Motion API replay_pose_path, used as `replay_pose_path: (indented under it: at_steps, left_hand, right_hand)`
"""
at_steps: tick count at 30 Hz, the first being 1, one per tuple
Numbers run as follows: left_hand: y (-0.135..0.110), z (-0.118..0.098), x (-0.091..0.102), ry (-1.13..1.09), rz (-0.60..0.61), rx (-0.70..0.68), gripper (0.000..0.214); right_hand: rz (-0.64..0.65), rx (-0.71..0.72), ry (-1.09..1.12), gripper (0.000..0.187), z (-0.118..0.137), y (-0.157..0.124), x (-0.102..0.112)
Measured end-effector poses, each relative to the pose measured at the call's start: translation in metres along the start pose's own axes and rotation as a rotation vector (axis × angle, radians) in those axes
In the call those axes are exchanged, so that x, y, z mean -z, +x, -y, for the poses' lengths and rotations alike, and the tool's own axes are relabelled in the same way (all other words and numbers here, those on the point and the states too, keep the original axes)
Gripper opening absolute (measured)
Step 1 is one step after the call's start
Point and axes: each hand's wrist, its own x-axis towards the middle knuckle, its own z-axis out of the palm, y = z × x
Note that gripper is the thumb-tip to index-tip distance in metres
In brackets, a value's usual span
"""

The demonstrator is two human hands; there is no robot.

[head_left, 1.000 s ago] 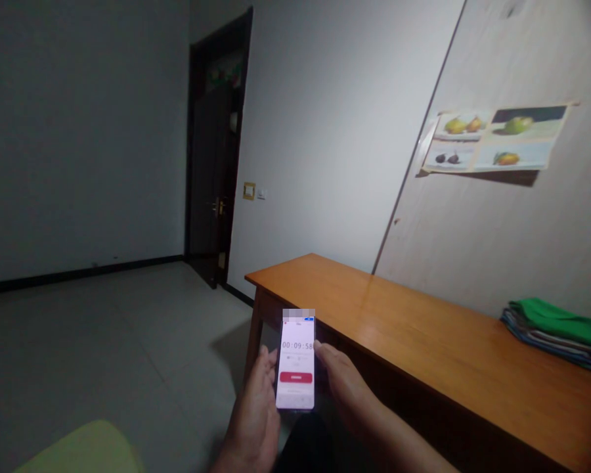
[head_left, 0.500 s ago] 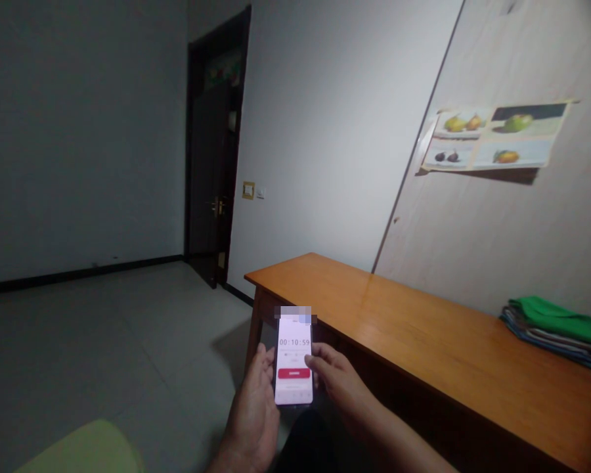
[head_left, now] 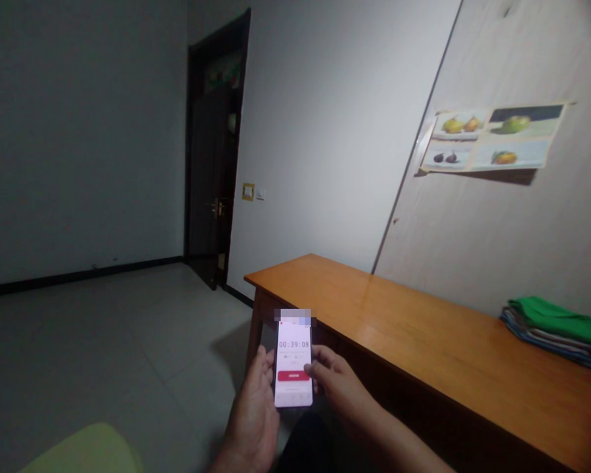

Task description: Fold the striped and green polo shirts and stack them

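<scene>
A smartphone (head_left: 293, 368) with a lit white screen stands upright low in the middle of the view. It shows a timer readout and a red button. My left hand (head_left: 252, 410) cradles the phone from behind and from the left, fingers curled along its edge. My right hand (head_left: 335, 384) is at the phone's right edge, fingers curled, with the thumb on the screen beside the red button.
An orange wooden table (head_left: 423, 341) runs along the right wall, with folded green and striped cloths (head_left: 556, 328) at its far right. A fruit poster (head_left: 492, 138) hangs above. A dark door (head_left: 214, 157) stands at the back. A yellow-green seat edge (head_left: 83, 450) shows bottom left.
My right hand has curled in from reaching at the phone's upper edge to resting its thumb by the red button. The timer digits on the screen changed. The phone stayed in place.
</scene>
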Motion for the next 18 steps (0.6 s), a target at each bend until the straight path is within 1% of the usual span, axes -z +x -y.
replay_pose_path:
  at_steps: [5, 9, 13, 16, 18]
  left_hand:
    - [0.003, 0.002, 0.003, 0.005, 0.000, 0.011, 0.049]
    - [0.006, 0.004, 0.005, 0.020, 0.000, 0.000, 0.050]
    - [0.004, 0.008, 0.004, 0.090, -0.012, -0.100, 0.052]
    - [0.000, 0.012, 0.003, 0.205, 0.001, -0.192, 0.057]
    - [0.000, 0.015, 0.003, 0.281, 0.003, -0.217, 0.063]
  right_hand:
    - [0.012, 0.018, 0.046, 0.032, -0.006, 0.003, 0.001]
    - [-0.005, 0.011, 0.040, 0.030, -0.010, 0.005, 0.002]
    - [-0.006, -0.018, 0.092, 0.030, -0.012, 0.006, 0.002]
    - [0.005, -0.030, 0.144, 0.037, -0.014, 0.007, 0.003]
    - [0.017, -0.015, 0.143, 0.041, -0.015, 0.008, 0.004]
